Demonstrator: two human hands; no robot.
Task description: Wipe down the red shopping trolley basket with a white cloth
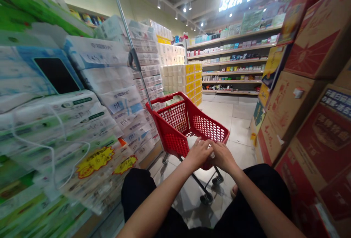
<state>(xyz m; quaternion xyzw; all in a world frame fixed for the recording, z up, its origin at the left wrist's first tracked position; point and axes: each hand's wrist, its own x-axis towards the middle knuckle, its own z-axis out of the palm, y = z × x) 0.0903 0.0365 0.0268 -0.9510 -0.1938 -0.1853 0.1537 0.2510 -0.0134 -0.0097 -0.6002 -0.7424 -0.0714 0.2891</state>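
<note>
A red plastic shopping cart (171,128) with perforated basket walls stands in front of me. My left hand (199,154) and my right hand (221,154) meet over its near end, with fingers bent and fingertips together. Between them shows a small pale bit (212,155), too small to name. Behind my left fingers a white thing (192,141) is partly visible at the basket; its kind is unclear. Whether either hand rests on the cart's edge cannot be told from here. A grey pole with a dark grip (134,59) rises by the cart's far left corner.
Stacked tissue packs (109,73) line the left side, with a black-screened phone (57,75) and a white cable (41,144) on them. Cardboard boxes (287,99) rise on the right. Store shelves (230,60) stand beyond the tiled aisle (241,132).
</note>
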